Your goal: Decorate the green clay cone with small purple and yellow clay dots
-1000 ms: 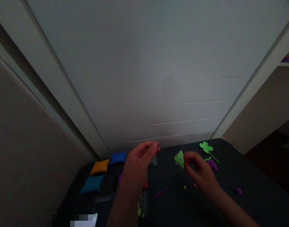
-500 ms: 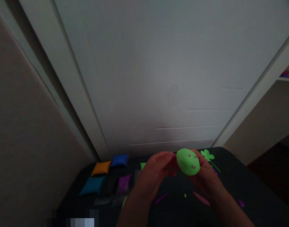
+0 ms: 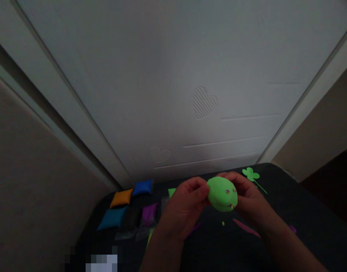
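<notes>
Above the dark table, a rounded lump of bright green modelling clay (image 3: 219, 192) with several small purple-and-yellow bits on its right side is held between both hands. My left hand (image 3: 187, 200) pinches its left edge, thumb on the near face. My right hand (image 3: 247, 194) grips it from the right and behind, with part of the fingers hidden by the lump. Below the hands lie a tiny yellow-green piece (image 3: 223, 223) and a pink knife-shaped tool (image 3: 245, 227). A purple stick-like tool (image 3: 194, 229) shows partly behind my left wrist.
On the dark table's left lie blue (image 3: 143, 187), orange (image 3: 121, 198), teal (image 3: 112, 218), black (image 3: 130, 220) and purple (image 3: 149, 214) clay packets. A green clover-shaped piece with a stem (image 3: 250, 174) lies at the back right. A white panel (image 3: 162, 75) with embossed hearts rises behind.
My left hand has closed onto the clay lump's left edge. The lump has turned, bringing its small bits further right and down. The camera view has shifted slightly.
</notes>
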Demonstrator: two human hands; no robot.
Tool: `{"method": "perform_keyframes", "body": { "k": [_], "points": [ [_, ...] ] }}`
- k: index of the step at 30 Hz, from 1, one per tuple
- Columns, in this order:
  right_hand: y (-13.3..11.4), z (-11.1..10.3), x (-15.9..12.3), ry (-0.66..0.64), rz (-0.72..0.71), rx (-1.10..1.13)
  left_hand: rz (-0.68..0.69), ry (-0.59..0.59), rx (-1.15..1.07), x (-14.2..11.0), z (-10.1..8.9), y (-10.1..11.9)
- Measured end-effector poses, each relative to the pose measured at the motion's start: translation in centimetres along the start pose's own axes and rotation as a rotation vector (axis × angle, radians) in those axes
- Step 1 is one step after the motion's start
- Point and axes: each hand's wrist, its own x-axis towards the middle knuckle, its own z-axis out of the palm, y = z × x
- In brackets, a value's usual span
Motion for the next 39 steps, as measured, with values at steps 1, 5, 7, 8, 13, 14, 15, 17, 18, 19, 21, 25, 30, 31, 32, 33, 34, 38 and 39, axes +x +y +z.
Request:
{"method": "perform_keyframes", "body": {
  "k": [1,5,7,8,13,14,15,17,18,19,21,25,30,31,32,33,34,38,39],
  "points": [
    [-0.1,0.0,0.0,-0.009,-0.005,-0.002,-0.003,-0.007,-0.008,0.0,0.1,0.0],
    [-0.6,-0.1,0.0,-0.038,-0.031,-0.03,-0.033,-0.026,0.007,-0.2,0.3,-0.1],
    [-0.9,-0.2,0.0,-0.056,-0.043,-0.049,-0.036,0.007,0.008,-0.4,0.5,0.0],
    [-1.0,-0.2,0.0,-0.067,-0.048,-0.057,-0.038,0.027,0.006,-0.4,0.5,0.0],
    [-1.4,0.0,-0.2,-0.129,-0.065,-0.075,-0.064,0.009,0.002,-0.8,0.7,0.2],
    [-1.4,0.1,-0.3,-0.137,-0.069,-0.077,-0.066,-0.003,0.004,-0.9,0.7,0.2],
    [-1.4,0.1,-0.3,-0.144,-0.073,-0.077,-0.065,-0.013,0.006,-0.9,0.7,0.2],
    [-1.4,0.1,-0.4,-0.156,-0.078,-0.073,-0.069,-0.026,0.02,-1.0,0.7,0.3],
    [-1.5,0.1,-0.5,-0.163,-0.08,-0.07,-0.074,-0.028,0.028,-1.1,0.7,0.3],
    [-1.5,0.1,-0.5,-0.167,-0.082,-0.067,-0.076,-0.028,0.038,-1.1,0.7,0.3],
    [-1.5,0.0,-0.5,-0.168,-0.078,-0.067,-0.072,-0.015,0.052,-1.1,0.7,0.3],
    [-1.4,0.1,-0.3,-0.163,-0.056,-0.083,-0.032,0.021,0.066,-0.9,0.7,0.2],
    [-1.5,0.1,-0.4,-0.153,-0.066,-0.095,-0.016,-0.032,0.046,-0.7,0.5,0.1],
    [-1.6,0.1,-0.4,-0.16,-0.064,-0.104,-0.026,-0.034,0.048,-0.8,0.5,0.1],
    [-1.6,0.1,-0.4,-0.166,-0.062,-0.113,-0.038,-0.037,0.055,-0.8,0.5,0.2],
    [-1.7,0.1,-0.4,-0.17,-0.057,-0.119,-0.047,-0.043,0.064,-0.8,0.4,0.2],
    [-1.8,0.1,-0.4,-0.171,-0.05,-0.123,-0.053,-0.05,0.07,-0.8,0.4,0.3],
    [-2.0,0.2,-0.3,-0.173,-0.017,-0.143,-0.039,-0.042,0.044,-0.6,0.3,0.4],
    [-2.0,0.2,-0.3,-0.181,-0.01,-0.158,-0.035,-0.033,0.042,-0.5,0.2,0.4]
  ]
}}
